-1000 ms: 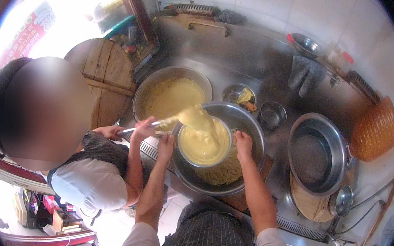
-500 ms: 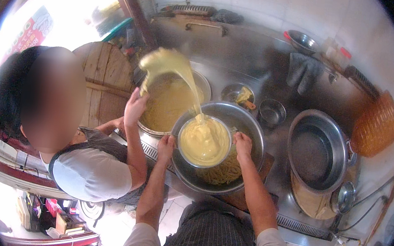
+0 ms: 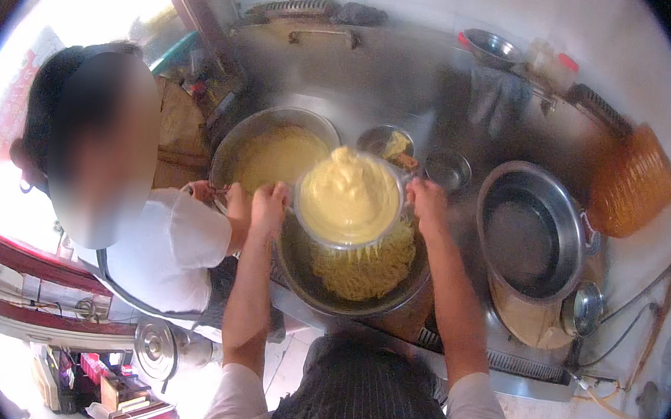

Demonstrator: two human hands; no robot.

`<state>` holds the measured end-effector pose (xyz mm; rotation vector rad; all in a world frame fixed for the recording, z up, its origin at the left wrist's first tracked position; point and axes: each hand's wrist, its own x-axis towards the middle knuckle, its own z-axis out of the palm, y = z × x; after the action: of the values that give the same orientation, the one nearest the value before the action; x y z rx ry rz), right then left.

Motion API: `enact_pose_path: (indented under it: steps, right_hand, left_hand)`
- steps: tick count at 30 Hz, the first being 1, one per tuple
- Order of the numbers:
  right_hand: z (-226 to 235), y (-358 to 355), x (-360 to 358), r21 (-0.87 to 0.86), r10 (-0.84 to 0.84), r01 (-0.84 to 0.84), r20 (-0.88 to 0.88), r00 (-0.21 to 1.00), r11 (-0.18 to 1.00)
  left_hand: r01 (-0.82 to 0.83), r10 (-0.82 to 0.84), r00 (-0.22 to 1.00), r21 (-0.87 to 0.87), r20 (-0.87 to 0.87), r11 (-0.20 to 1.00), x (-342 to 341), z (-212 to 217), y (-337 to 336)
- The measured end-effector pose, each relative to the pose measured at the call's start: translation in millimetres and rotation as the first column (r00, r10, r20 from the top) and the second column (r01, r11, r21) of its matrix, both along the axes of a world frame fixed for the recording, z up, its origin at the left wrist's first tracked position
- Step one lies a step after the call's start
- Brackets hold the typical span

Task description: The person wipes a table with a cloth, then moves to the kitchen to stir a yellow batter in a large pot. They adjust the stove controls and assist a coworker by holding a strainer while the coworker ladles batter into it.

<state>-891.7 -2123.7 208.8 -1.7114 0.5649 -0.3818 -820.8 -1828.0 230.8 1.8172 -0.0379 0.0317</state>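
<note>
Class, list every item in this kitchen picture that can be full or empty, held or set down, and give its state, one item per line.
Strainer bowl: heaped with yellow batter, held up.
Left hand: gripping the strainer rim.
Right hand: gripping the opposite rim.
Steel basin: holds yellow strands dropping from the strainer.
Batter pot: partly full.
Large pan: empty.
Small bowl: looks empty.

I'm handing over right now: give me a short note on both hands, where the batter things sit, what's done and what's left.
Left hand and right hand each grip a side of the strainer bowl, held above the big steel basin.
The strainer bowl is heaped with yellow batter; strands hang under it onto the noodle pile in the basin.
The batter pot behind it is part full; a co-worker's hand is at its rim.
Done: strainer filled, many strands pressed.
Left: the heaped batter has yet to pass through.
</note>
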Motion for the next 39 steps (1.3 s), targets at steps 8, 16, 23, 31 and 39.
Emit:
enact_pose_path:
  steps: [8,16,23,31,39]
  right_hand:
    - [66.8,5.0,-1.6,0.191,-0.038,0.007,0.163,0.986,0.982]
    - [-40.0,29.0,-2.9,0.292,-0.015,0.008,0.022,1.000,0.957]
    - [-85.6,42.9,-4.6,0.300,0.045,0.007,-0.165,0.985,0.954]
    - [-83.8,46.6,8.2,0.242,0.043,-0.015,-0.112,0.993,0.970]
    - [-83.9,51.7,17.3,0.226,0.033,-0.016,-0.074,0.997,0.974]
  left_hand:
    - [0.040,-0.039,0.999,-0.154,0.014,0.987,22.4,34.5,4.7]
    - [-0.011,0.008,0.998,-0.045,-0.063,0.999,-5.9,-49.9,23.1]
    - [-0.016,0.016,0.984,-0.002,-0.180,1.000,-17.9,-112.3,45.1]
    - [-0.106,0.082,0.981,-0.137,-0.174,0.985,-12.4,-122.3,43.6]
    - [-0.141,0.123,0.983,-0.128,-0.136,0.982,-16.9,-110.6,45.1]
